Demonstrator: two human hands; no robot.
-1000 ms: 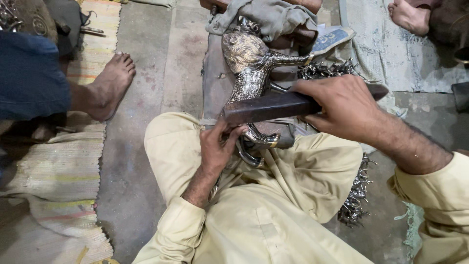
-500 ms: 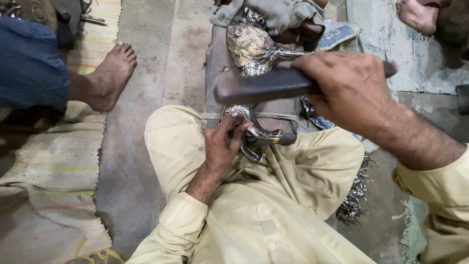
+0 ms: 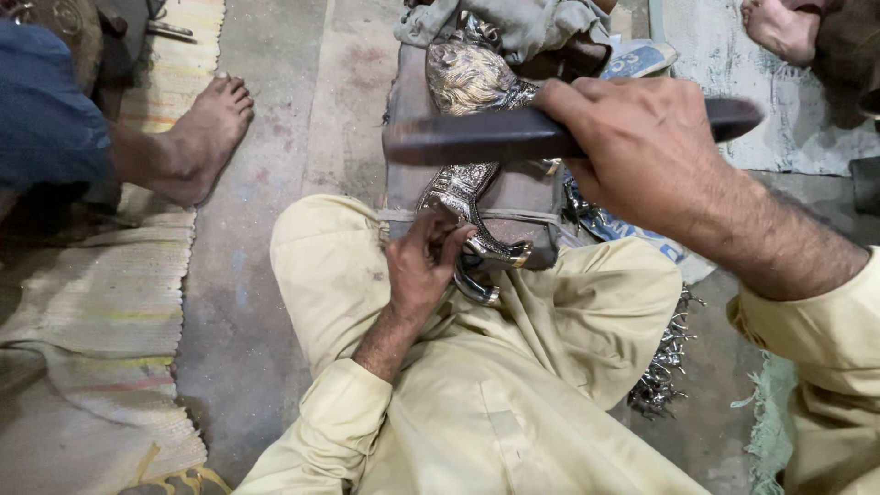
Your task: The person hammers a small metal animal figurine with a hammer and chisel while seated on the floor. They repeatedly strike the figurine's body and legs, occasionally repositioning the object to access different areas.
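My right hand (image 3: 642,151) grips a dark wooden bar (image 3: 477,139), held level and raised above an embossed silver metal piece (image 3: 467,183). That piece has a lion-like head at its far end and a curved foot near my lap. It lies on a worn block (image 3: 527,197) between my knees. My left hand (image 3: 423,266) pinches the metal piece's lower part, near the curved foot, and steadies it. I sit cross-legged in pale yellow clothes.
Another person's bare foot (image 3: 197,128) rests on the concrete floor at the left, beside a striped woven mat (image 3: 101,302). A grey cloth (image 3: 532,27) lies past the metal piece. Metal scraps (image 3: 665,362) sit by my right knee. A second foot (image 3: 779,27) shows top right.
My right hand has lifted the wooden bar up from the metal piece, nearer to the camera. My left hand stays on the piece's lower part.
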